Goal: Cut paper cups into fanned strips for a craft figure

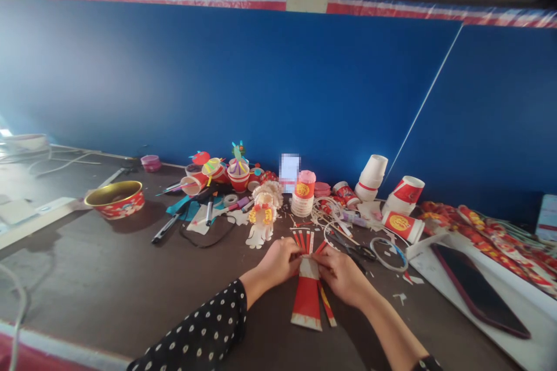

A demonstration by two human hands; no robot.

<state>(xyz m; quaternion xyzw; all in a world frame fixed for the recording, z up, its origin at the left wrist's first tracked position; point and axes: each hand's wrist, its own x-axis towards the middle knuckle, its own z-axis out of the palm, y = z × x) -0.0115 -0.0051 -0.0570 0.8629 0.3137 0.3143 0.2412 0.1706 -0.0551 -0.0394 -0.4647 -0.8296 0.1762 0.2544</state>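
A red and white piece of cut paper cup (307,295) lies over the dark table in front of me, its far end slit into several narrow strips (303,239). My left hand (279,261) is closed in a pinch on its left edge, near the base of the strips. From the right, my right hand (342,273) pinches the same piece near a strip that leans outward. Under that hand a narrow red and yellow strip (327,305) points toward me; whether it is attached I cannot tell. The fingertips partly hide the paper.
Beyond my hands stand a paper craft figure (262,220), stacked paper cups (303,203) and scissors (364,252). A gold-lined bowl (116,203) and a pen (165,231) are leftward. At right, a phone (478,290) lies in a white tray (429,278). Paper scraps are scattered about.
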